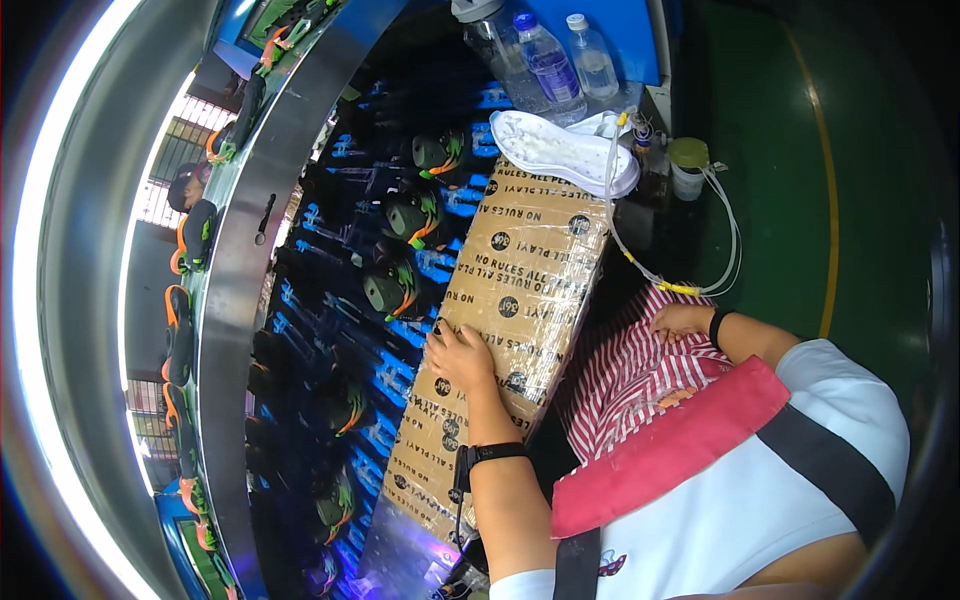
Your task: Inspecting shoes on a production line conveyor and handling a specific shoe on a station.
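My left hand (462,355) lies on a long board wrapped in printed brown paper and clear film (535,255). Its fingers are stretched out toward the board's left edge, and nothing shows in them. My right hand (683,320) rests against the red-and-white striped apron (625,375) at my waist. Its fingers are curled in; what they hold, if anything, is hidden. Past the board's left edge, several dark shoes with green and orange trim (392,285) sit among blue supports (436,264). White shoe soles (560,150) lie at the board's far end.
Behind the soles stand a purple-capped bottle (550,68), a white-capped bottle (593,62) and a larger clear jug (495,50). A tub with a yellowish lid (688,165) and a looped white tube (735,235) are at right. More shoes line a metal-edged upper rail (225,240).
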Available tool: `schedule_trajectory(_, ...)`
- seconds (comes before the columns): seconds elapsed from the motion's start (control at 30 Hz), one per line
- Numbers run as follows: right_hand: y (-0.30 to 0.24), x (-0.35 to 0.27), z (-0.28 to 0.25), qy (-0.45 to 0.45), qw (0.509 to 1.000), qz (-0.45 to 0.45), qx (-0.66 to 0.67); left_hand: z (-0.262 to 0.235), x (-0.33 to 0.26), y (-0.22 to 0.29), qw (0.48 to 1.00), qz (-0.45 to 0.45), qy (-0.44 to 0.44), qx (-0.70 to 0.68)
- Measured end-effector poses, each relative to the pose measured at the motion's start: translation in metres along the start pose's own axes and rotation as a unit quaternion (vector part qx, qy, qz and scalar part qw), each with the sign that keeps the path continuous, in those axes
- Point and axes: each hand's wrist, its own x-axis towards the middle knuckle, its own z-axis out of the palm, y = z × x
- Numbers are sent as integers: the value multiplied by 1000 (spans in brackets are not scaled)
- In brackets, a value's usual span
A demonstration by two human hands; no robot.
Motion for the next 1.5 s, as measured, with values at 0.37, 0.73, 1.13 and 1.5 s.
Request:
schedule_trajectory(0.37, -3, -6, 3, 5, 1000, 14, 25, 3, 0, -2, 1000, 0, 4, 0)
schedule_trajectory(0.73, -6, -11, 6, 15, 1000, -7, 3, 0, 0, -1, 1000, -4, 7, -20)
schedule_trajectory(1.13, -7, -12, 7, 16, 1000, -8, -6, -2, 0, 1, 1000, -7, -1, 4)
schedule_trajectory(1.5, -2, -6, 3, 14, 1000, 1, 18, -2, 0, 1, 1000, -5, -2, 0)
